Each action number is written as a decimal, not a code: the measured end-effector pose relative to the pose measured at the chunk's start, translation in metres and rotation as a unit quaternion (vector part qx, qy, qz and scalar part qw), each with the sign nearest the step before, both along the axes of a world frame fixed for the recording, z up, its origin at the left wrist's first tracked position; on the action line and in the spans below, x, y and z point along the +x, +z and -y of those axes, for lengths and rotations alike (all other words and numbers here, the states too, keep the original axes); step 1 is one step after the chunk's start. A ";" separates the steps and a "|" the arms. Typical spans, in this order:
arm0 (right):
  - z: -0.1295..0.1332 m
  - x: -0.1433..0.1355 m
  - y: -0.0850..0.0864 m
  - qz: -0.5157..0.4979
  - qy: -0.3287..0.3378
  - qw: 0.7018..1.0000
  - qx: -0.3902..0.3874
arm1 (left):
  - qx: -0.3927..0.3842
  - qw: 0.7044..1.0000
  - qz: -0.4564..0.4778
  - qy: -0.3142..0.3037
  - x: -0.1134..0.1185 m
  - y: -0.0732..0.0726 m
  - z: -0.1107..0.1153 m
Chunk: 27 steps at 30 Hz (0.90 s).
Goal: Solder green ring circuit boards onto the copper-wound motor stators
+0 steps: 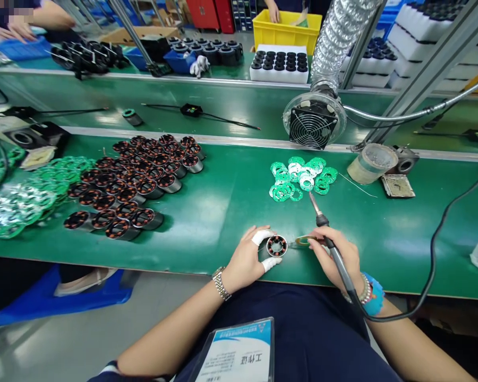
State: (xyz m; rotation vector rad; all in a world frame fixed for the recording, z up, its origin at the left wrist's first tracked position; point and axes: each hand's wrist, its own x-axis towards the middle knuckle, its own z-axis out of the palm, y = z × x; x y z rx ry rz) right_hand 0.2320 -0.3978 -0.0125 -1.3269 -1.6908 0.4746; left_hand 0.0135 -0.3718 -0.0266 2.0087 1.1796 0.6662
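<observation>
My left hand [250,257], with white covers on the thumb and a finger, is closed around a motor stator [276,246]. This stator is a metal cylinder with copper windings in its open end, which faces up. In my right hand [340,254] is a soldering iron [322,218], its tip pointing away from me toward the ring-shaped green circuit boards [298,178]. The fingertips of the same hand also pinch a thin gold-coloured piece [304,240] beside the stator; its exact kind is unclear. The iron's black cable [430,265] runs over my right wrist.
Many more stators [137,180] stand in rows at the left, beside a heap of green boards [32,196]. A fan with a duct [313,127] hangs ahead. A cup [372,163] and a sponge tray [398,185] are at right. Co-workers' hands [20,27] show across the bench.
</observation>
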 end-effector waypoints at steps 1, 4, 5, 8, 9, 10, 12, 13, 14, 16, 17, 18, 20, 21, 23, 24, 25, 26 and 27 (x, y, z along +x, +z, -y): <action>-0.001 -0.004 0.000 -0.026 -0.007 0.999 -0.016 | 0.015 0.999 -0.031 0.005 -0.002 0.001 -0.001; -0.004 -0.013 0.003 -0.112 0.005 0.991 -0.069 | 0.005 0.998 -0.045 -0.041 -0.012 0.008 -0.004; -0.005 -0.015 0.005 -0.133 0.013 0.987 -0.085 | -0.009 0.998 -0.029 -0.059 -0.016 0.011 -0.005; -0.008 -0.018 0.009 -0.165 0.027 0.979 -0.116 | -0.030 0.997 0.013 -0.063 -0.019 0.020 -0.007; -0.008 -0.018 0.011 -0.173 0.025 0.977 -0.122 | -0.020 0.998 0.009 -0.052 -0.017 0.020 -0.007; -0.008 -0.018 0.013 -0.186 0.022 0.974 -0.129 | -0.004 0.999 -0.004 -0.043 -0.013 0.019 -0.007; -0.007 -0.018 0.015 -0.227 0.030 0.961 -0.154 | 0.035 0.998 -0.039 -0.026 -0.004 0.014 -0.005; -0.006 -0.018 0.017 -0.252 0.046 0.951 -0.171 | 0.051 0.997 -0.051 -0.016 0.000 0.011 -0.003; -0.005 -0.017 0.018 -0.277 0.070 0.939 -0.190 | 0.062 0.996 -0.057 -0.005 0.003 0.008 -0.002; -0.005 -0.016 0.019 -0.314 0.131 0.915 -0.218 | 0.068 0.996 -0.054 0.016 0.006 0.004 0.001; -0.005 -0.015 0.020 -0.324 0.157 0.906 -0.223 | 0.066 0.996 -0.047 0.026 0.006 0.002 0.002; -0.006 -0.015 0.020 -0.328 0.176 0.901 -0.222 | 0.062 0.997 -0.039 0.035 0.006 0.001 0.004; -0.008 -0.014 0.019 -0.319 0.187 0.904 -0.215 | 0.057 0.997 -0.020 0.046 0.005 0.000 0.005; -0.009 -0.015 0.019 -0.308 0.182 0.910 -0.210 | 0.058 0.997 -0.012 0.047 0.005 0.000 0.006; -0.012 -0.017 0.020 -0.272 0.158 0.928 -0.198 | 0.063 0.997 -0.002 0.043 0.005 -0.001 0.006; -0.013 -0.018 0.021 -0.243 0.141 0.941 -0.191 | 0.065 0.997 0.001 0.041 0.005 -0.001 0.006; -0.014 -0.020 0.022 -0.202 0.123 0.955 -0.180 | 0.065 0.997 0.004 0.040 0.005 -0.002 0.006; -0.015 -0.023 0.023 -0.148 0.108 0.969 -0.164 | 0.063 0.997 0.006 0.039 0.005 -0.002 0.005; -0.016 -0.026 0.025 -0.087 0.100 0.981 -0.142 | 0.061 0.997 0.007 0.039 0.005 -0.002 0.005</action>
